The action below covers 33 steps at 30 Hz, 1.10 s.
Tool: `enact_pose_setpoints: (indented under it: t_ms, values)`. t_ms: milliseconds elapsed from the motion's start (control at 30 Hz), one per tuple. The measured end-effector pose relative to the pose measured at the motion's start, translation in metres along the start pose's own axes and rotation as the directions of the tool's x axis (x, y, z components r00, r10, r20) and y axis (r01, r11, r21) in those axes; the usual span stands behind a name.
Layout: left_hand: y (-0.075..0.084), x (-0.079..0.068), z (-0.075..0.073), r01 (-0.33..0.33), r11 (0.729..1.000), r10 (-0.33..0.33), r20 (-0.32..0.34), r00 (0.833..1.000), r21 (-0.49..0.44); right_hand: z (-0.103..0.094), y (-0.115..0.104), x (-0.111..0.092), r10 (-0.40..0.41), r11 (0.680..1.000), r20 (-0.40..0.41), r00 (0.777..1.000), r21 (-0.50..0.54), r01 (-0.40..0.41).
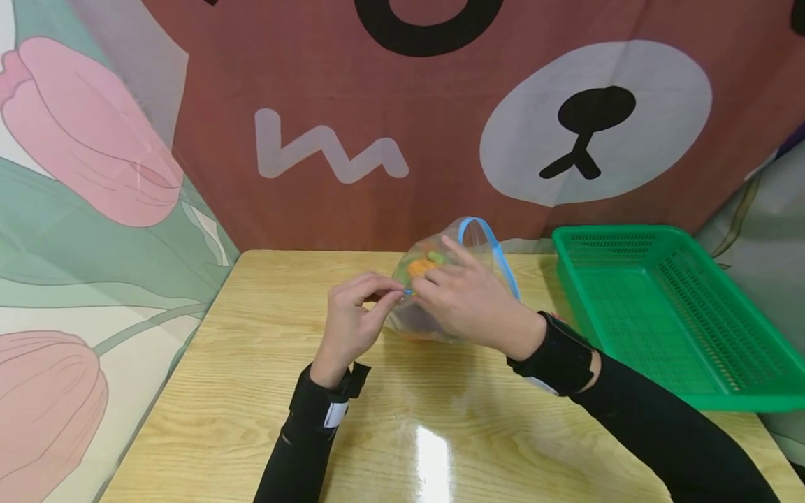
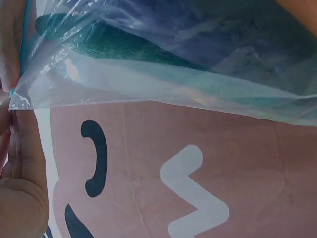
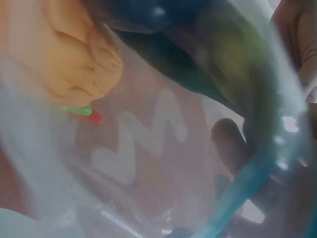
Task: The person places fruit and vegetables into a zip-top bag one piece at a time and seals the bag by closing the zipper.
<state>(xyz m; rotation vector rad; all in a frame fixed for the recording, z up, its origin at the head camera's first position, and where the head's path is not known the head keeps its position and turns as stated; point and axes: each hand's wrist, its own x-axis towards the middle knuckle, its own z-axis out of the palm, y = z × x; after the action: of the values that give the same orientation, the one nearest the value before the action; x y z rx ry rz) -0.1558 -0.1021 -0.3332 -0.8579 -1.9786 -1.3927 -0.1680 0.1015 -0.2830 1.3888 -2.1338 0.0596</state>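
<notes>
A clear zip bag (image 1: pixel 434 323) with a blue zip strip (image 1: pixel 503 265) stands near the table's back edge, its mouth partly spread. Through the plastic show a wrinkled orange item (image 3: pixel 81 59), a long dark-green item (image 2: pixel 114 47) and something dark blue-purple (image 3: pixel 148 12); their kinds are unclear. My left hand (image 1: pixel 355 314) pinches the bag's corner at the end of the blue strip. My right hand (image 1: pixel 468 300) holds the strip close beside the left fingertips, its index finger stretched out over the bag. The right thumb is hidden in the head view.
A green plastic basket (image 1: pixel 666 328) with slotted sides stands at the table's right. Wood-grain table (image 1: pixel 251 391) spreads in front and to the left. Behind hangs a brown printed cloth (image 1: pixel 314 70), and a flowered cloth (image 1: pixel 94 279) covers the left side.
</notes>
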Motion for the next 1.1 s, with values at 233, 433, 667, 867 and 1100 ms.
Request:
enact_pose_setpoints:
  t_ms: [233,433,667,867,1100]
  values:
    - [-0.004,-0.004,-0.007,0.020,1.000,-0.020,-0.022,1.000,-0.008,-0.003,0.010,-0.014,0.028,1.000,0.010,1.000,0.007,-0.028]
    - [-0.002,-0.005,-0.008,-0.010,1.000,0.010,0.003,1.000,-0.016,-0.009,0.019,-0.028,0.031,1.000,0.047,0.998,-0.001,-0.031]
    - [-0.001,-0.007,-0.010,-0.018,1.000,0.018,-0.004,1.000,-0.014,-0.013,0.029,-0.043,0.039,0.999,0.083,0.996,-0.028,-0.036]
    - [0.002,-0.009,-0.010,-0.014,1.000,0.014,-0.011,1.000,-0.014,-0.012,0.034,-0.051,0.051,0.999,0.071,0.996,-0.008,-0.051]
    - [0.002,-0.009,-0.012,-0.011,1.000,0.011,-0.011,1.000,-0.019,-0.013,0.037,-0.056,0.060,0.998,0.052,0.997,-0.008,-0.060]
